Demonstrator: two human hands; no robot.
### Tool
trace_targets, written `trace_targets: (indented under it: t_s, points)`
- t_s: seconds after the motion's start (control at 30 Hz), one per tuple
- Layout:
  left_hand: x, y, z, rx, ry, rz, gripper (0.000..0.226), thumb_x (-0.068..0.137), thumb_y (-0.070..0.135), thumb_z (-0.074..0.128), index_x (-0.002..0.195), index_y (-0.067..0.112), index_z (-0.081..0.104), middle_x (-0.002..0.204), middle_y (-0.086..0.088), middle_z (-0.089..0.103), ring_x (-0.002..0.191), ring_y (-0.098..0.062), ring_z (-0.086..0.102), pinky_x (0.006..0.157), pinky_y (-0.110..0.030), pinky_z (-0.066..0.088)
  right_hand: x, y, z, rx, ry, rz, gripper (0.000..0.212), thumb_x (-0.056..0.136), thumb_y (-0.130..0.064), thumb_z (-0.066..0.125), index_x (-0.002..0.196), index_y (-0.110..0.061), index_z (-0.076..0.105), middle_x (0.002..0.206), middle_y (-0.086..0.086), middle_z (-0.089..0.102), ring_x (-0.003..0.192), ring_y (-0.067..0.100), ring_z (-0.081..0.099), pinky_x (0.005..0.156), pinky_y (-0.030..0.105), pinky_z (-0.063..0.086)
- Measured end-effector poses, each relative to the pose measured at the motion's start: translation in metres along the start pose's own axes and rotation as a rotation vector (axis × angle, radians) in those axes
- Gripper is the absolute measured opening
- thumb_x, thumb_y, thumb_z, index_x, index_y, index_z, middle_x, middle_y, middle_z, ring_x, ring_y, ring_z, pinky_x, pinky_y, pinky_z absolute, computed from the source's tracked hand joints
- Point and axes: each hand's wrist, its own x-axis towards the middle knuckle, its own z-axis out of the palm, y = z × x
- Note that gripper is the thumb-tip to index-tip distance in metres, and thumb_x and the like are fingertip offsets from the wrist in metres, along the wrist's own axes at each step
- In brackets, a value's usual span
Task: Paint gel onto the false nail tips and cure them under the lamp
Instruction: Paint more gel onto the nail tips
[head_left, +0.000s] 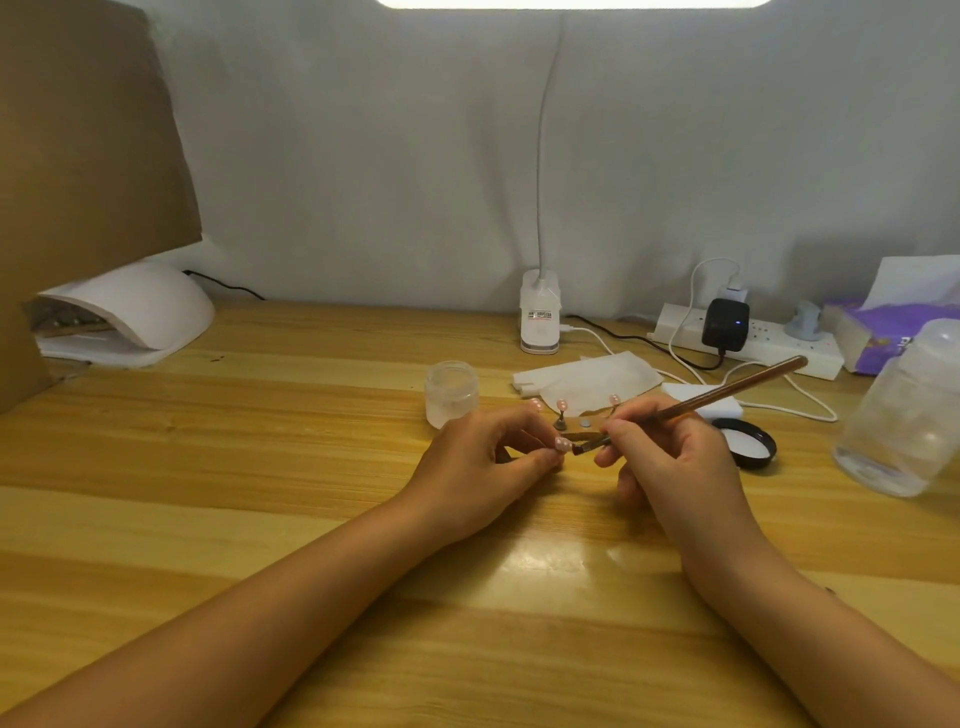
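A home nail-art corner; wooden bench (260, 441), cloth-draped wall; curing lamp (135, 317), clip lamp (540, 312), power strip (753, 340), tissues (883, 332).

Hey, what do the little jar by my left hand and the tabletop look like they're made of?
Jar: frosted, translucent glass or plastic; its cloudy walls let light through, but which one is unclear. Tabletop: light wood or wood-look laminate, glossy; grain lines and a bright reflection show.

Nail tip (562, 443) half hidden by left hand (483, 467) — bottle (904, 410) cropped
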Motion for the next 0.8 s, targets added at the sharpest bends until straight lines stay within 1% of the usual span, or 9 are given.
trace_targets:
  t_s: [0.1,0.17,0.23,0.3,0.4,0.47,0.57,0.7,0.8]
  points:
    - [-0.0004,0.0001,-0.0003,-0.025,0.006,0.002,0.008,0.091,0.021,0.070,0.094,0.029,0.071,0.093,0.010,0.075,0.061,0.009,0.058,0.057,-0.014,0.044,-0.0014,-0.0016,-0.0005,0.024,0.017,-0.039,0.005,0.093,-0.017,0.061,0.091,-0.014,0.064,0.070,0.001,0.070,0.049,0.011,0.056,0.047,0.017,0.047]
    - [-0.0004,-0.0001,-0.0003,-0.036,0.008,-0.004,0.009,0.091,0.021,0.070,0.093,0.030,0.071,0.093,0.009,0.075,0.062,0.007,0.059,0.057,-0.019,0.047,-0.0041,-0.0042,-0.0003,0.033,-0.020,-0.085,0.006,0.094,-0.018,0.059,0.092,-0.016,0.065,0.074,0.001,0.071,0.049,0.011,0.056,0.048,0.018,0.048]
    - [-0.0002,-0.0001,0.0001,-0.046,0.010,-0.002,0.009,0.091,0.020,0.070,0.092,0.030,0.071,0.092,0.008,0.075,0.063,0.007,0.060,0.057,-0.019,0.047,-0.0057,-0.0054,0.0007,-0.001,-0.061,-0.111,0.006,0.094,-0.019,0.059,0.094,-0.017,0.065,0.077,0.000,0.072,0.050,0.012,0.057,0.049,0.017,0.048]
    - [-0.0001,0.0002,0.0003,-0.057,0.008,-0.002,0.007,0.091,0.019,0.070,0.093,0.026,0.071,0.092,0.007,0.075,0.065,0.006,0.061,0.056,-0.018,0.048,-0.0046,-0.0045,0.0012,-0.037,-0.061,-0.105,0.005,0.094,-0.018,0.059,0.094,-0.017,0.064,0.077,-0.002,0.072,0.051,0.010,0.059,0.049,0.017,0.049]
    - [0.0001,-0.0002,0.0000,-0.053,0.010,-0.010,0.006,0.091,0.021,0.069,0.096,0.022,0.072,0.093,0.007,0.075,0.063,0.003,0.061,0.058,-0.022,0.050,-0.0017,-0.0018,0.0000,-0.033,0.000,-0.054,0.004,0.092,-0.016,0.061,0.091,-0.015,0.065,0.071,-0.001,0.070,0.054,0.007,0.060,0.049,0.019,0.048]
    - [-0.0003,-0.0001,-0.0002,-0.029,0.020,-0.006,0.006,0.091,0.023,0.070,0.096,0.023,0.072,0.093,0.009,0.074,0.061,0.006,0.059,0.059,-0.020,0.049,-0.0016,-0.0015,-0.0010,-0.007,0.023,-0.041,0.004,0.091,-0.016,0.061,0.090,-0.014,0.064,0.068,0.001,0.069,0.051,0.008,0.057,0.048,0.020,0.047]
    - [-0.0001,0.0015,-0.0006,-0.009,0.024,0.017,0.005,0.090,0.019,0.070,0.095,0.020,0.073,0.094,0.009,0.073,0.064,0.012,0.059,0.058,-0.014,0.044,-0.0036,-0.0038,-0.0009,0.031,-0.009,-0.068,0.006,0.093,-0.019,0.060,0.092,-0.015,0.064,0.072,0.001,0.071,0.048,0.010,0.055,0.047,0.017,0.047]
    - [-0.0003,0.0021,-0.0013,0.004,0.017,0.018,0.007,0.090,0.017,0.071,0.096,0.017,0.073,0.096,0.007,0.073,0.065,0.012,0.059,0.058,-0.014,0.044,-0.0048,-0.0045,0.0006,-0.001,-0.069,-0.074,0.007,0.094,-0.019,0.059,0.096,-0.015,0.064,0.077,-0.001,0.073,0.049,0.009,0.057,0.049,0.016,0.047]
    - [-0.0007,0.0023,-0.0009,-0.005,0.024,0.022,0.006,0.090,0.017,0.070,0.095,0.018,0.073,0.095,0.008,0.073,0.064,0.012,0.058,0.058,-0.015,0.043,-0.0022,-0.0006,0.0006,-0.030,-0.022,-0.031,0.004,0.093,-0.017,0.060,0.094,-0.015,0.064,0.071,-0.003,0.071,0.051,0.006,0.059,0.048,0.016,0.047]
